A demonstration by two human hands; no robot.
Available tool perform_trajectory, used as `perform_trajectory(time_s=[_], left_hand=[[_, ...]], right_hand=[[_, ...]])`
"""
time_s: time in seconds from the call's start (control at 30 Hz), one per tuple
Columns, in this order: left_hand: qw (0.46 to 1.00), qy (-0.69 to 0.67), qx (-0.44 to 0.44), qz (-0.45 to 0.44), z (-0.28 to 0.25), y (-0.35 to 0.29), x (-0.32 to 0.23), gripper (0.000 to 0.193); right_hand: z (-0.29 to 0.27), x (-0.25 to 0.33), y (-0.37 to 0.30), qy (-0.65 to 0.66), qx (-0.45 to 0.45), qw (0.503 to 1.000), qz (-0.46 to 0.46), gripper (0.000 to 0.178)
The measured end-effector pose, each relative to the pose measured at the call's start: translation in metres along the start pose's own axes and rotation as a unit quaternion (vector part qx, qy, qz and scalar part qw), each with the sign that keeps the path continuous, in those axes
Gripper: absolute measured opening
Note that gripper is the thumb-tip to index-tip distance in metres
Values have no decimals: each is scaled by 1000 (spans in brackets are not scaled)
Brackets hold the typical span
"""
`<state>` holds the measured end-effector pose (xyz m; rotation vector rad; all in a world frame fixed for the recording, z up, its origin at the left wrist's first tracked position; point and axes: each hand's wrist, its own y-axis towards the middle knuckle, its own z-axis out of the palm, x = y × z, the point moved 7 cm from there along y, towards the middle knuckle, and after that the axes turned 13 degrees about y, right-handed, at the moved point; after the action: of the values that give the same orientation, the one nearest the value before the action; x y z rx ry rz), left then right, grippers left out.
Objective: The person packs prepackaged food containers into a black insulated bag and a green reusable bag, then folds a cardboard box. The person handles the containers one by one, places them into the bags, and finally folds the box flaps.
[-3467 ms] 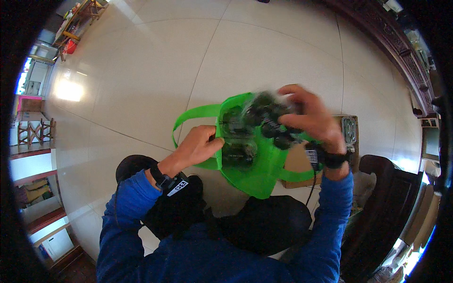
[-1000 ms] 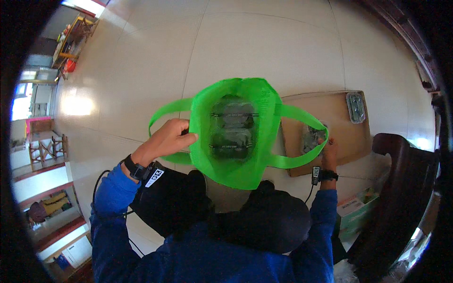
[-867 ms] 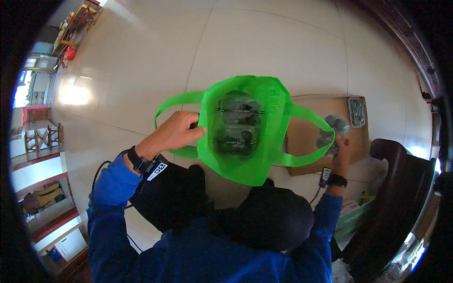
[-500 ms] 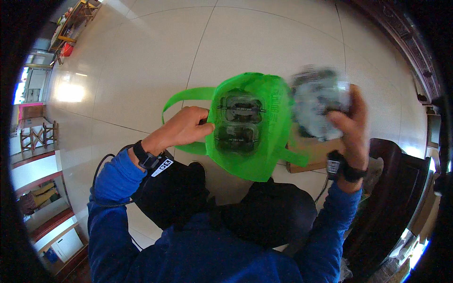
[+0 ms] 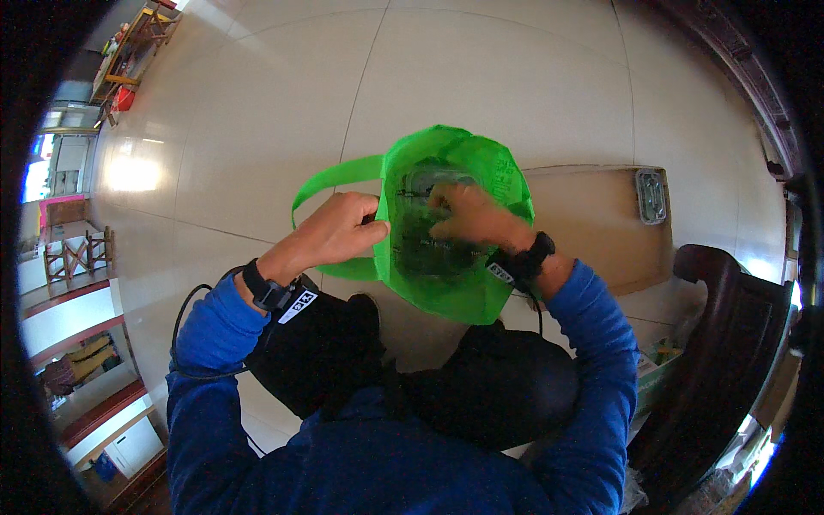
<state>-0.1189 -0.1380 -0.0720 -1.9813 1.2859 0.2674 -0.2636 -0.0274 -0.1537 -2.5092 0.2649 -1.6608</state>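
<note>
A bright green bag (image 5: 455,305) stands upright on the floor in front of me, its mouth facing up. My left hand (image 5: 339,227) pinches the left rim of the bag, beside a handle loop (image 5: 339,178). Inside lie clear plastic boxes (image 5: 427,178) with dark contents, partly covered by my right hand. My right hand (image 5: 476,216) reaches in over the right rim, palm down. Its thumb and a finger are curved and apart above the boxes. The hand is slightly blurred, and whether it grips a box is hidden.
To the right of the bag lies a shallow cardboard box (image 5: 584,219) with another clear plastic box (image 5: 651,196) at its far right corner. Dark carved wooden furniture (image 5: 730,318) stands at the right. Pale floor tiles (image 5: 283,94) spread beyond the bag.
My right hand has moved left into the bag from outside, where it held clear plastic packaging. The cardboard box beyond it now shows. My left hand stays on the rim.
</note>
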Motion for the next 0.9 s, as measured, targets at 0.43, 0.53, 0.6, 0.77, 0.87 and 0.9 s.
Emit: perform_trajectory(time_s=[0.43,0.53,0.6,0.77,0.87,0.9], left_hand=[[1000,5,-16,7,-6,1,-7,24],[1000,15,-17,11,-7,2,-11,24],[1000,5,-16,10,-8,2,-12,25],[999,-36,-33,14,-8,2,-12,29],[999,-24,-25,5,-6,3,-8,29],[999,-20,-24,7,-7,3,-8,29]], right_hand=[[13,-30,30,55,25,998,-7,49],[18,-41,24,65,69,995,-6,49],[21,-45,19,97,101,990,9,49],[14,-42,8,179,121,976,-15,40],[20,-40,1,179,162,970,-13,37],[23,-39,-2,165,174,971,-17,37]])
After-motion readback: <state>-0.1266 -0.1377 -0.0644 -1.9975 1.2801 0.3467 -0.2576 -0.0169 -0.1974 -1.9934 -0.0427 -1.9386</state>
